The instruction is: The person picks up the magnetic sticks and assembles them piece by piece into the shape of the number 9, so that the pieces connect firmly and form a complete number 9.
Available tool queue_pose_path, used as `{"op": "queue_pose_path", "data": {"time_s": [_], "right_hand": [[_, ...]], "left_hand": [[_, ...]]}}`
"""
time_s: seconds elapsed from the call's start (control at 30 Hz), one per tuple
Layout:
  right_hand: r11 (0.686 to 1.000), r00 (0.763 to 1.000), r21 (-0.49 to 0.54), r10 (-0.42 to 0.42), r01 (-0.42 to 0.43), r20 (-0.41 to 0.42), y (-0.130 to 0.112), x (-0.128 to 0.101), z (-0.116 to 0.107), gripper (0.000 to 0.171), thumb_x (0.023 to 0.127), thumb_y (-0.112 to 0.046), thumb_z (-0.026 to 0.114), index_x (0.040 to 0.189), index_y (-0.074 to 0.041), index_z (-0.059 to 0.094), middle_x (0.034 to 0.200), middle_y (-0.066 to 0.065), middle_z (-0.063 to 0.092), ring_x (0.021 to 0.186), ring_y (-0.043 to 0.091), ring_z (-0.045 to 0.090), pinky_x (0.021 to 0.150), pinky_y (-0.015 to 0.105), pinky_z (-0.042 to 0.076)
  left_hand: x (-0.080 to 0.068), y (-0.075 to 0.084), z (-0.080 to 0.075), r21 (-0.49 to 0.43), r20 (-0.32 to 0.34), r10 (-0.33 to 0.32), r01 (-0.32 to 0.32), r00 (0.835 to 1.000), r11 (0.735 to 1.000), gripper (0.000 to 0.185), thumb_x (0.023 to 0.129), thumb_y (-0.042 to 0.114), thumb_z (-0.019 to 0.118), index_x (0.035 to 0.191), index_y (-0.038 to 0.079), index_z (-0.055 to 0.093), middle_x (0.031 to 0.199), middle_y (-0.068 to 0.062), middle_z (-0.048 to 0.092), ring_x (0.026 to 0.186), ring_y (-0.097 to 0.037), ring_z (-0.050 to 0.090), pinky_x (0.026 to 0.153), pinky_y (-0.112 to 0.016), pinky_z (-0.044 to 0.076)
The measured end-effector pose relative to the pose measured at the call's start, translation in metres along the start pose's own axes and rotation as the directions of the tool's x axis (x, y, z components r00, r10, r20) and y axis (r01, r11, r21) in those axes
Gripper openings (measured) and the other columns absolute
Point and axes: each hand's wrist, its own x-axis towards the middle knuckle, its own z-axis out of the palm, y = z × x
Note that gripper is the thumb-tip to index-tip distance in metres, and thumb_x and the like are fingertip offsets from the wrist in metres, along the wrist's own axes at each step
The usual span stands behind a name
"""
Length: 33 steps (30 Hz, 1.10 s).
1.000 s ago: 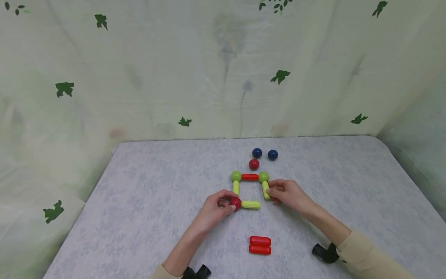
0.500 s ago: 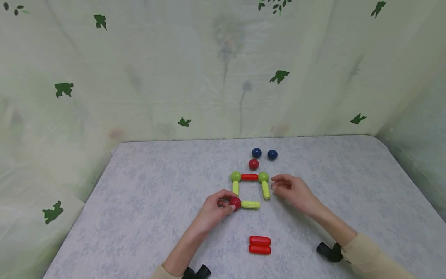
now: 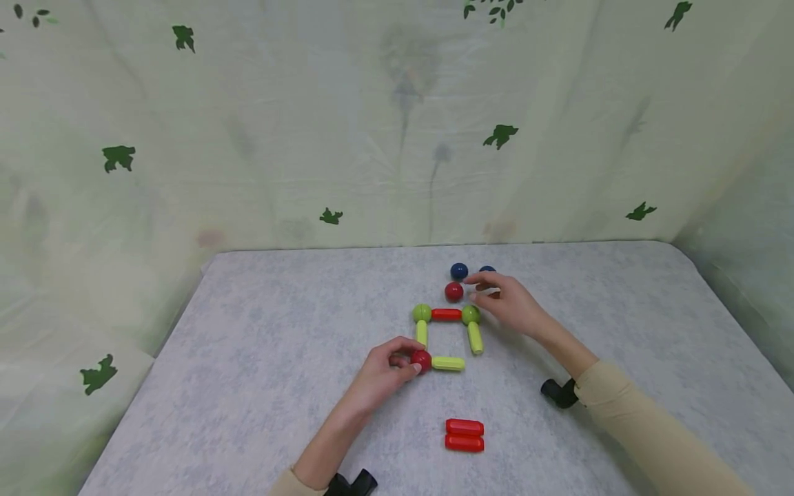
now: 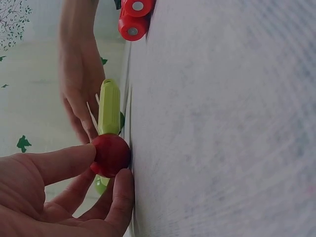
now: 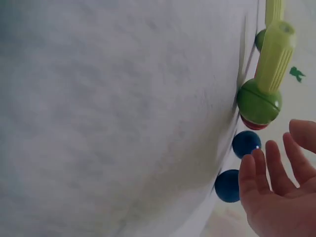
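Note:
With thumb and fingers my left hand [image 3: 380, 372] pinches a red ball [image 4: 112, 155]. Two lime rods join that ball: one [image 3: 448, 364] points right, the other [image 3: 422, 332] leads up to a green ball [image 3: 422, 313]. From there a red rod [image 3: 446, 315] runs across to a second green ball [image 3: 471, 315], with another lime rod [image 3: 475, 339] slanting from it toward me. My right hand [image 3: 511, 303] hovers with loosely bent, parted fingers, nothing between them. Its fingertips are right by a loose red ball [image 3: 454, 292] and partly cover one blue ball [image 3: 486, 268].
A second blue ball [image 3: 459, 271] lies just behind the loose red ball. Two red rods [image 3: 464, 435], with metal discs at their ends in the left wrist view, lie side by side nearer me on the grey table [image 3: 279, 310]. A printed curtain hangs behind.
My right hand has let go of the right-hand lime rod, drawn back, then moved away from me toward the loose balls. My left hand stays on its red ball.

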Motion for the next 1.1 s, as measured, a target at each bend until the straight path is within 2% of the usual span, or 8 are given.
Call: {"op": "queue_pose_path", "data": {"time_s": [0.2, 0.4, 0.6, 0.77, 0.9, 1.1], "right_hand": [[0.999, 0.994, -0.05, -0.016, 0.022, 0.107, 0.004, 0.022, 0.003, 0.039, 0.096, -0.008, 0.06, 0.135, -0.009, 0.057, 0.134, 0.013, 0.056, 0.117, 0.031, 0.055, 0.093, 0.046, 0.049], [0.995, 0.985, -0.08, -0.046, 0.06, 0.166, 0.004, 0.03, 0.008, 0.039, 0.097, -0.007, 0.06, 0.136, -0.008, 0.057, 0.125, 0.013, 0.061, 0.107, 0.029, 0.058, 0.087, 0.041, 0.051], [0.989, 0.988, -0.134, -0.042, 0.062, 0.147, 0.002, 0.033, 0.012, 0.037, 0.096, -0.007, 0.062, 0.134, -0.008, 0.059, 0.123, 0.014, 0.062, 0.104, 0.028, 0.059, 0.088, 0.042, 0.05], [0.991, 0.996, -0.132, -0.011, 0.022, 0.083, -0.001, 0.028, 0.01, 0.037, 0.096, -0.011, 0.063, 0.133, -0.01, 0.058, 0.123, 0.012, 0.061, 0.102, 0.028, 0.06, 0.083, 0.04, 0.052], [0.995, 0.999, -0.101, 0.011, -0.007, 0.037, -0.005, 0.016, 0.007, 0.039, 0.095, -0.011, 0.064, 0.134, -0.012, 0.058, 0.124, 0.009, 0.06, 0.104, 0.027, 0.058, 0.084, 0.04, 0.052], [0.998, 1.0, -0.058, -0.024, 0.024, 0.007, -0.009, -0.015, 0.003, 0.04, 0.093, -0.01, 0.067, 0.132, -0.009, 0.058, 0.122, 0.006, 0.061, 0.105, 0.024, 0.058, 0.087, 0.04, 0.051]], "left_hand": [[0.001, 0.0, 0.001, 0.0, 0.003, -0.002, 0.002, 1.0, 1.0, 0.027, 0.091, 0.003, 0.066, 0.118, 0.007, 0.066, 0.107, -0.008, 0.059, 0.085, -0.02, 0.052, 0.07, -0.03, 0.046], [0.001, 0.001, 0.002, -0.011, 0.005, 0.003, -0.003, 1.0, 1.0, 0.028, 0.091, 0.003, 0.067, 0.119, 0.007, 0.066, 0.108, -0.009, 0.058, 0.084, -0.02, 0.052, 0.069, -0.03, 0.046], [0.0, 0.001, 0.001, -0.011, -0.001, 0.004, -0.004, 1.0, 1.0, 0.028, 0.091, 0.004, 0.067, 0.119, 0.008, 0.066, 0.107, -0.009, 0.058, 0.084, -0.02, 0.052, 0.068, -0.029, 0.045], [-0.001, 0.001, 0.001, 0.002, -0.01, -0.001, 0.001, 1.0, 1.0, 0.028, 0.091, 0.004, 0.067, 0.118, 0.009, 0.066, 0.108, -0.008, 0.058, 0.086, -0.021, 0.052, 0.069, -0.03, 0.046], [-0.001, 0.0, 0.001, 0.004, -0.012, -0.003, 0.003, 1.0, 1.0, 0.027, 0.091, 0.004, 0.067, 0.118, 0.008, 0.066, 0.108, -0.008, 0.058, 0.086, -0.021, 0.052, 0.069, -0.03, 0.046], [-0.001, 0.0, 0.001, 0.001, -0.013, 0.001, -0.001, 1.0, 1.0, 0.028, 0.091, 0.003, 0.067, 0.118, 0.008, 0.066, 0.107, -0.009, 0.058, 0.085, -0.021, 0.052, 0.068, -0.029, 0.046]]}}
